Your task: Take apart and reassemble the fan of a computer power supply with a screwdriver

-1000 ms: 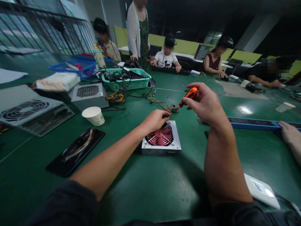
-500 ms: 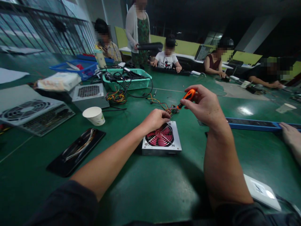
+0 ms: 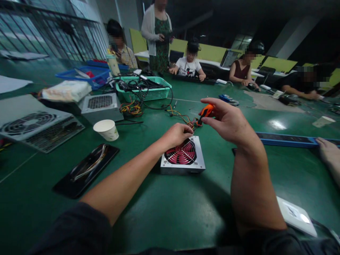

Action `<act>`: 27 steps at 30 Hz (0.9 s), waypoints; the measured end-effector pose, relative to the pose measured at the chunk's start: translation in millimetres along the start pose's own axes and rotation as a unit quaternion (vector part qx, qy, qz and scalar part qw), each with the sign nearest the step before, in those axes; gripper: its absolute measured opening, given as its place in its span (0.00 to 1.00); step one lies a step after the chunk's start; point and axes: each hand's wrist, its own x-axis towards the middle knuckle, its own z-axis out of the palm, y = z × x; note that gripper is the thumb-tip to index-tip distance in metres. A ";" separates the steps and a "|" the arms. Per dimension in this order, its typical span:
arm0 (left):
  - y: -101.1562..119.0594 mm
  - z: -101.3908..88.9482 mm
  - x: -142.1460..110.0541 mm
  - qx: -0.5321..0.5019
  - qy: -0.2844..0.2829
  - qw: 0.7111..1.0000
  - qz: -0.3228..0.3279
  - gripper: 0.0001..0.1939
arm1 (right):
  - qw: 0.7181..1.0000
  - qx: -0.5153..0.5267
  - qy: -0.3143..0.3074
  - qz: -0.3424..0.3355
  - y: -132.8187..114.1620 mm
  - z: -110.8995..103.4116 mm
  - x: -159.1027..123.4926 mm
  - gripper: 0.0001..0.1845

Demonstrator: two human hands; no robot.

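Note:
In front of me on the green table lies a metal power supply unit point(image 3: 197, 156), its red fan under a round wire grille facing up. My left hand point(image 3: 178, 135) grips its back edge, with the fingers curled and the fingertips partly hidden. My right hand point(image 3: 225, 118) holds an orange and black screwdriver point(image 3: 206, 111) behind the unit's back right corner, handle up and tip slanting down to the left. Yellow, red and black wires point(image 3: 190, 124) come out behind the unit near the tip. Whether the tip touches anything cannot be made out.
To the left are a paper cup point(image 3: 106, 130), a black tray point(image 3: 86, 170) holding wires, and larger grey power supplies point(image 3: 99, 108). A green basket point(image 3: 146, 94) of cables stands behind. At right are a blue bar point(image 3: 287, 139) with another person's hand point(image 3: 328, 152), and a white device point(image 3: 296, 216).
My right hand has shifted slightly left and down with the screwdriver, exposing a blue object on the table behind. My left hand and the power supply stay put. The standing person's dark object has moved.

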 end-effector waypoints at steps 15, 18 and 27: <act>-0.1 3.5 -1.4 0.148 -0.009 0.986 0.071 0.07 | 0.996 -0.086 -0.005 -0.018 -3.9 17.1 3.4 0.24; -1.3 4.2 -1.2 0.151 -0.010 0.986 0.072 0.07 | 0.995 -0.097 -0.009 -0.017 -4.3 16.6 3.5 0.22; 2.8 3.9 -2.3 0.158 -0.009 0.986 0.060 0.08 | 0.984 -0.176 0.017 -0.015 -1.4 21.2 4.5 0.23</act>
